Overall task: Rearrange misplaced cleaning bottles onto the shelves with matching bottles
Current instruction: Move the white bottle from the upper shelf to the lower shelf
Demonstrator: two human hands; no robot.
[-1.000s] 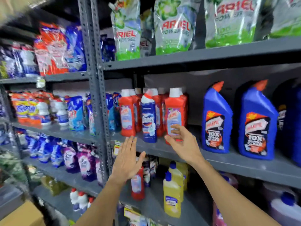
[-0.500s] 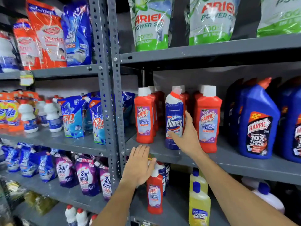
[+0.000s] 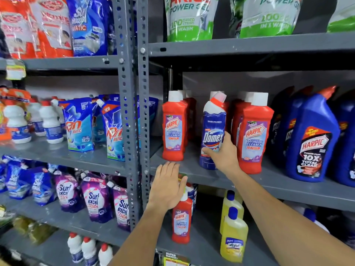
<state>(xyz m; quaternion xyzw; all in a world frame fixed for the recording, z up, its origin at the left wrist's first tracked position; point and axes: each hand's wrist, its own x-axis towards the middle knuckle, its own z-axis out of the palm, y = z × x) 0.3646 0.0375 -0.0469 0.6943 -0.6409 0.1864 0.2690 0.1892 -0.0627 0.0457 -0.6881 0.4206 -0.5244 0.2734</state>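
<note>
Domex bottle (image 3: 212, 131) gripped by right hand (image 3: 223, 158), among red Harpic bottles (image 3: 254, 135)

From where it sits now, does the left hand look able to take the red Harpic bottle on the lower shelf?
Probably yes. The left hand already lies flat against the top of that Harpic bottle, which stands at the shelf's front edge with nothing before it. The fingers are spread, not yet closed.

Ariel pouches (image 3: 189, 18) cropped above.
</note>
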